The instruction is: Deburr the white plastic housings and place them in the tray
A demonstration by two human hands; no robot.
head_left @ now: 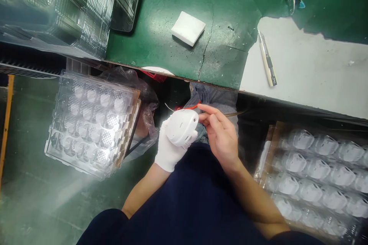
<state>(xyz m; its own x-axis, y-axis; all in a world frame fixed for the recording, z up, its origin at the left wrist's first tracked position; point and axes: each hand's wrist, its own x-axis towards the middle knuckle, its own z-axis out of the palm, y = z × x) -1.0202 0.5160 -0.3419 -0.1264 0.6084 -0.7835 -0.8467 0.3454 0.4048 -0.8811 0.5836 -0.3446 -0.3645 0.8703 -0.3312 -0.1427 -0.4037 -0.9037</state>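
My left hand (169,149), in a white glove, is closed around a smooth white plastic housing (181,127) with rounded edges, small slots and a round hole near one end. It is held over my lap, just in front of my dark shirt. My bare right hand (221,134) is beside the housing's right end, its index finger stretched out and the thumb apart from it. The other fingertips are close to the housing; whether they touch it I cannot tell. Behind the housing, a thin red strip (195,106) runs past my right fingertips.
Clear trays of white parts stand at left (92,122) and right (322,176). On the green bench (230,4) lie a white pad (188,28), a phone (127,4) and stacked clear trays (83,11). A utility knife (268,61) rests on a white sheet (310,69).
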